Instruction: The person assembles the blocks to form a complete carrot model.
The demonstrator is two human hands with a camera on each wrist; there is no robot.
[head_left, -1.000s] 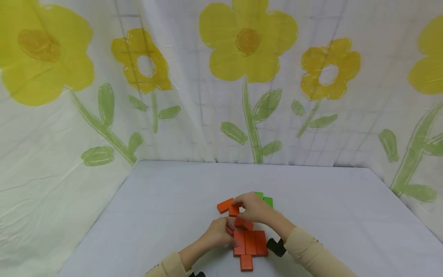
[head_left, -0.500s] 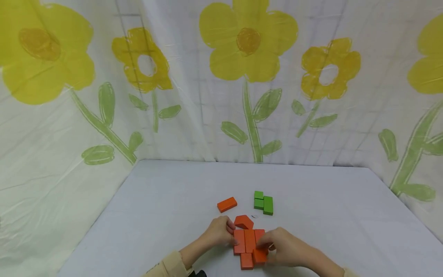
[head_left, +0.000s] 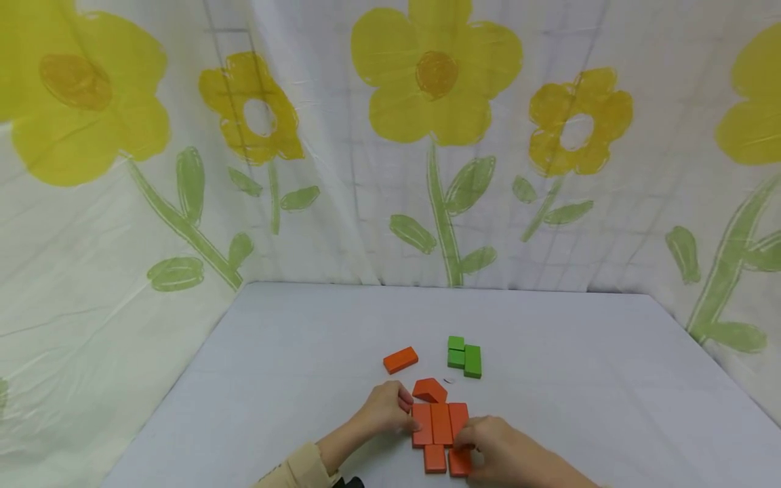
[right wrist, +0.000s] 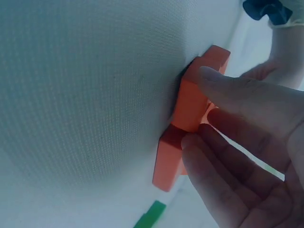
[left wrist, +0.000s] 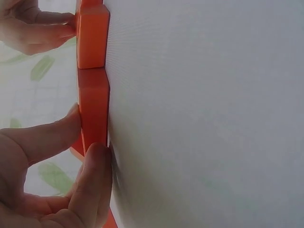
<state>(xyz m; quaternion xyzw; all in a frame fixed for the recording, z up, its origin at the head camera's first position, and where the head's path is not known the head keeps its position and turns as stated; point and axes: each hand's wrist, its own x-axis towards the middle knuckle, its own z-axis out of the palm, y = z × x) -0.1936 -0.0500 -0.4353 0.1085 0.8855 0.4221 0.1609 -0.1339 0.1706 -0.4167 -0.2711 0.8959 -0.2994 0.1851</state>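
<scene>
Three oblong red blocks lie side by side, the middle one point(head_left: 441, 424) between the left block point(head_left: 422, 425) and the right block point(head_left: 459, 419). A five-sided red block point(head_left: 430, 390) touches their far end. My left hand point(head_left: 386, 408) holds the left block at its outer side, thumb and fingertips on its edges in the left wrist view. Below the row sits a small orange-red block point(head_left: 434, 459). To its right, a small gap away, my right hand point(head_left: 503, 451) pinches a similar orange block point(right wrist: 188, 102) near the row's near end, its thumb point(right wrist: 223, 80) on the block.
Beyond the figure, a loose orange block point(head_left: 401, 360) lies slanted on the white table point(head_left: 293, 352). Green blocks point(head_left: 472, 361) stand grouped to its right. A curtain with yellow flowers point(head_left: 436, 74) hangs behind the table.
My right hand has taken an orange block from the far side and brought it to the row's near right end, then shifted it slightly right and nearer. My left hand stays in place.
</scene>
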